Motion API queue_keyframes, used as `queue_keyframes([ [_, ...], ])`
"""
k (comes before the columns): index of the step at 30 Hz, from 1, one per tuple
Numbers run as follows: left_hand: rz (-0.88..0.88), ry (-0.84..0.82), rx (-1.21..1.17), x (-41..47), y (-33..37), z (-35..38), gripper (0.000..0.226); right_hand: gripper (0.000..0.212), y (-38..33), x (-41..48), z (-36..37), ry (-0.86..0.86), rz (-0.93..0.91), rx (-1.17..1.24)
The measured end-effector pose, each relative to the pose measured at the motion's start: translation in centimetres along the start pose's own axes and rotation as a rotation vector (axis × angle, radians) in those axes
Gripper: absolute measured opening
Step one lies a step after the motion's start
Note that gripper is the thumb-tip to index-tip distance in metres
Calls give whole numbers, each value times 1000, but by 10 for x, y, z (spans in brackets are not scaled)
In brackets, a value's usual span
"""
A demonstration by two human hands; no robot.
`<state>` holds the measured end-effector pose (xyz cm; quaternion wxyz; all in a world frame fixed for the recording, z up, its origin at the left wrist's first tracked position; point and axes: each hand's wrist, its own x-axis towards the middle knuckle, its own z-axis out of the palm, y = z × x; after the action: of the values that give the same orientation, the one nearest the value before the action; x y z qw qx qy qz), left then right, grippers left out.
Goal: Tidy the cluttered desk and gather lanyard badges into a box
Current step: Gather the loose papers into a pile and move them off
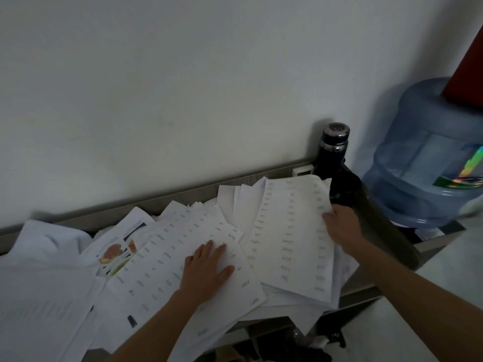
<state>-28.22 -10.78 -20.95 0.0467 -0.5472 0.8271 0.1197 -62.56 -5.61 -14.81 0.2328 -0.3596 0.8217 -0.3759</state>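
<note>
Paper pile [167, 259] under flat left hand [206, 273]; right hand [342, 227] grips one sheet [287, 231] by its edge.

My head carries the only camera, a wide-angle one that looks forward and steeply down at the desk [183, 193]. It is near enough that both forearms run in from the bottom edge, to my left hand [206, 273] and right hand [342, 226] in the lower middle of the frame. It faces the wall [183, 87], which fills the upper half, and the view is tilted, so the desk's back edge climbs toward the water jug [423, 158] at the right edge.
</note>
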Motion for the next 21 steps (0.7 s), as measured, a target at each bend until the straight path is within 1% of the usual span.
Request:
queue_keyframes([
  [1,8,-3,0,2,-2,-3,69,12,-4,1,-5,14,-9,56],
  [2,17,-10,-1,3,-3,-4,68,9,-8,2,-10,-2,5,148],
  [3,29,-18,0,5,-5,-7,67,11,-13,2,-14,-45,39,268],
  [4,40,-23,2,7,-6,-8,65,21,-15,2,-16,-102,96,390],
  [5,50,-26,6,9,-7,-10,65,30,-14,-1,-16,-157,151,453],
  [6,55,-28,10,10,-8,-11,64,35,-12,-5,-14,-207,185,417],
  [8,70,-26,12,12,-9,-13,63,31,-1,-17,-4,-238,152,150],
  [9,76,-29,10,13,-9,-13,62,28,6,-22,1,-185,100,-6],
  [10,85,-31,7,13,-10,-14,62,28,8,-26,4,-92,34,-114],
  [11,94,-34,-1,13,-11,-16,61,25,5,-27,3,-1,-32,-152],
  [13,91,-20,-46,13,-18,-20,58,15,-18,-29,-7,138,-142,-96],
  [15,40,33,-90,12,-30,-28,56,15,-49,-26,-20,218,-202,1],
  [18,-54,131,-161,10,-56,-40,52,11,-92,-25,-37,256,-271,128],
  [21,-183,175,-216,7,-82,-49,48,9,-123,-33,-47,266,-278,289],
])
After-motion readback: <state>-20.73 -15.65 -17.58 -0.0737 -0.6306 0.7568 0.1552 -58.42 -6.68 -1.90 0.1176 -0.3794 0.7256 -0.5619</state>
